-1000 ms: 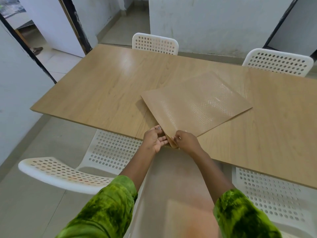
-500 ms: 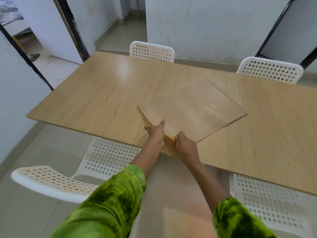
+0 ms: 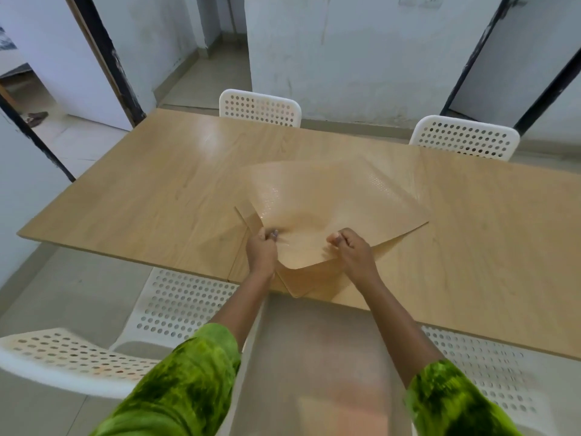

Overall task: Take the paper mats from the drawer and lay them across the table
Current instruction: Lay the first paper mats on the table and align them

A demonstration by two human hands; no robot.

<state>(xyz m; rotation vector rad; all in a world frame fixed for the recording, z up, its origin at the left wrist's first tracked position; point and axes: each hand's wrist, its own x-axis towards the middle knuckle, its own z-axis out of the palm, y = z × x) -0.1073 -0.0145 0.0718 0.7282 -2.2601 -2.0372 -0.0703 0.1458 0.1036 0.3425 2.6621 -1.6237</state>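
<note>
Head view, nearest first — what's there?
— 2 green sleeves at the bottom, 2 bare forearms going up to the table.
— Hands?
— Left hand pinched shut on the top paper mat, near its left side. Right hand closed on the same mat, fingers curled over it. Mat buckles up btwn them.
— How many mats?
— Stack at the near table edge, corner hanging over. Edges of at least 3 show; exact count can't tell.
— Chairs?
— 4 white perforated chairs: 2 near side, 2 far side.
— Beyond?
— White walls, dark door frames.
</note>
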